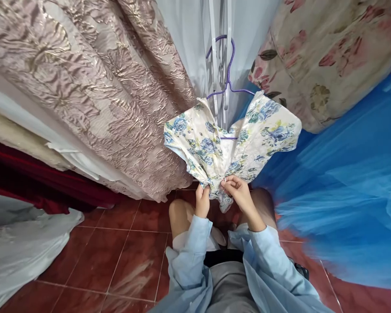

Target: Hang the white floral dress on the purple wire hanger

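A white blouse with blue flowers (208, 145) hangs in front of me on a purple hanger (228, 82). Its neckline opens in a V, and the hanger's lower bar shows through it. My left hand (202, 199) is closed on the blouse's lower left edge. With thumb and fingertips, my right hand (237, 191) pinches the front near the bottom of the V. What exactly lies between those fingertips is too small to make out, beyond the cloth itself. Below both hands the hem bunches to a point.
Pink embossed fabric with metallic threads (124, 100) hangs at the left, beside a dark red cloth (45, 174). Blue tulle (345, 187) and a floral cloth (332, 61) hang at the right. White straps (214, 52) run behind the hanger. Red floor tiles (117, 248) lie below.
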Available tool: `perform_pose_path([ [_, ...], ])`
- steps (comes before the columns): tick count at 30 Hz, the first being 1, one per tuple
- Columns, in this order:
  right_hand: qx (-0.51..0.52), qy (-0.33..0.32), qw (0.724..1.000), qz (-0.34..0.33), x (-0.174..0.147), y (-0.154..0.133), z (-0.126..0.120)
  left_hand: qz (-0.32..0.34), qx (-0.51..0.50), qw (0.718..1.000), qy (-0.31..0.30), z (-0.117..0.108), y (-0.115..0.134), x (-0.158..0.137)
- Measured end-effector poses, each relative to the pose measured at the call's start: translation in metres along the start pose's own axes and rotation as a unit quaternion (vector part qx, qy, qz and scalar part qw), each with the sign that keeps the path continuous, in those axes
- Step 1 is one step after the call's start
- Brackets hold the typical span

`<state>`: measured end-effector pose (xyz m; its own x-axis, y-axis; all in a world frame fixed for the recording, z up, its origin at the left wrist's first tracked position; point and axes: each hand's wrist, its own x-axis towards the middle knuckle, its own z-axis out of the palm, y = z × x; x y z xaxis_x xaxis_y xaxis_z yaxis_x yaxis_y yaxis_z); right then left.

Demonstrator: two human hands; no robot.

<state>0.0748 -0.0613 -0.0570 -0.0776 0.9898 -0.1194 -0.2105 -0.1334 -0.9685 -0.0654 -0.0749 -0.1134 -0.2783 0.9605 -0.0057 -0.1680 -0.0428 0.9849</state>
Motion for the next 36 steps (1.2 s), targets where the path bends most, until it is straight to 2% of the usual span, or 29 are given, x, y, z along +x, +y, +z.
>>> perform_pose_path([
  [3, 0.0, -0.009, 1.0, -0.006, -0.001, -0.001, -0.002, -0.01, 0.01, 1.0, -0.018, 0.0, -0.003, 0.0],
  [5, 0.003, -0.007, 1.0, -0.022, -0.002, 0.001, -0.002, 0.005, 0.015, 1.0, 0.008, -0.002, -0.005, -0.002],
  [7, 0.004, -0.003, 1.0, -0.025, -0.004, 0.004, -0.002, 0.072, 0.042, 0.99, 0.109, -0.005, -0.004, -0.005],
  [9, 0.005, 0.0, 1.0, -0.015, -0.008, 0.007, -0.002, 0.174, 0.11, 0.954, 0.218, -0.009, -0.001, -0.009],
  [10, 0.007, 0.0, 1.0, -0.007, -0.011, 0.008, -0.002, 0.219, 0.155, 0.935, 0.234, -0.01, 0.0, -0.012],
  [11, 0.01, -0.001, 1.0, 0.002, -0.013, 0.009, -0.001, 0.254, 0.198, 0.922, 0.214, -0.011, 0.001, -0.014],
  [12, 0.013, -0.003, 1.0, 0.01, -0.016, 0.009, 0.0, 0.275, 0.234, 0.918, 0.165, -0.009, 0.002, -0.017],
  [14, 0.017, -0.009, 1.0, 0.02, -0.02, 0.008, 0.0, 0.285, 0.264, 0.92, 0.053, -0.002, 0.002, -0.02],
  [15, 0.017, -0.014, 1.0, 0.023, -0.022, 0.007, 0.0, 0.278, 0.26, 0.924, 0.018, 0.004, 0.001, -0.021],
  [20, 0.013, -0.012, 0.999, 0.038, -0.032, 0.002, -0.006, 0.247, 0.236, 0.94, -0.014, 0.03, -0.003, -0.021],
  [25, 0.034, 0.033, 0.998, 0.038, -0.033, -0.014, -0.008, 0.23, 0.236, 0.942, -0.066, 0.038, 0.0, -0.032],
  [28, 0.022, 0.054, 0.998, -0.014, -0.016, -0.047, -0.001, 0.237, 0.244, 0.936, -0.094, 0.04, 0.003, -0.038],
  [33, -0.036, 0.043, 0.988, -0.145, 0.037, -0.131, 0.018, 0.252, 0.239, 0.931, -0.114, 0.046, 0.008, -0.04],
  [36, -0.062, 0.059, 0.981, -0.174, 0.07, -0.167, 0.025, 0.253, 0.254, 0.927, -0.11, 0.052, 0.007, -0.041],
])
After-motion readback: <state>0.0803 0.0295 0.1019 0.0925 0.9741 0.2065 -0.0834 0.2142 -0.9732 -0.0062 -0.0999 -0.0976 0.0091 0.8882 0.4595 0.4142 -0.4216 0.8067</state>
